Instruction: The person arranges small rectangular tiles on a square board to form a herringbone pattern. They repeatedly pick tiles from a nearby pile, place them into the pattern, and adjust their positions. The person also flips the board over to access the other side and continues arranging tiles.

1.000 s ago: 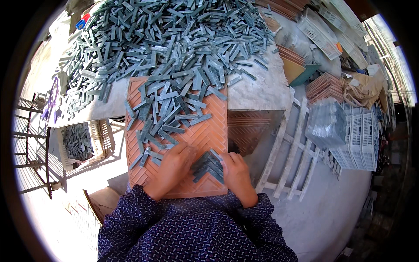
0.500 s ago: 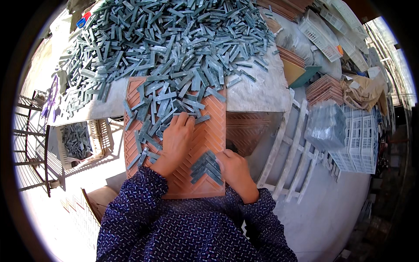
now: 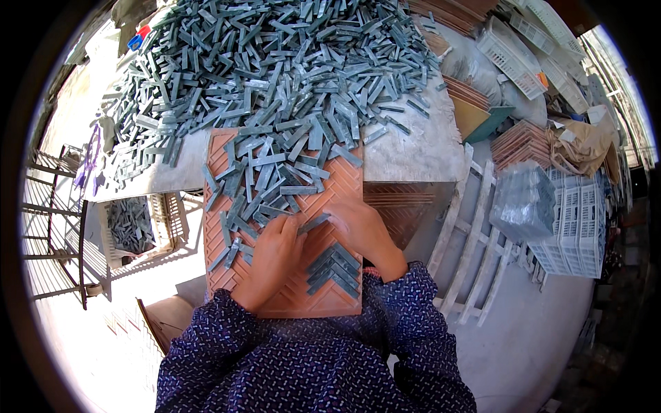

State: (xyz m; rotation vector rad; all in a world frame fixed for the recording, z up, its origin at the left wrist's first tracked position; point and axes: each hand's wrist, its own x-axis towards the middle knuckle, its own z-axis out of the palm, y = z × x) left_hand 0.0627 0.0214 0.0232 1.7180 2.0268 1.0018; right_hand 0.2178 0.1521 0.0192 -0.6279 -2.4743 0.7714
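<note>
An orange herringbone-grooved tray lies in front of me. My left hand is over its middle, fingers pinched at the lower end of a grey-green stone strip. At the strip's upper end are the closed fingertips of my right hand, slightly blurred. Just below the right hand, several strips set in a herringbone patch fill grooves near the tray's right edge. Loose strips spill across the upper part of the tray, and a few lie left of my left hand.
A large heap of stone strips covers the pale table beyond the tray. A crate of strips stands below left. On the right are a slatted wooden pallet, white plastic crates and stacked orange trays.
My left hand has drawn back from the loose strips toward me, a strip now at its fingers. My right hand has moved up and left from the herringbone patch to meet that strip.
</note>
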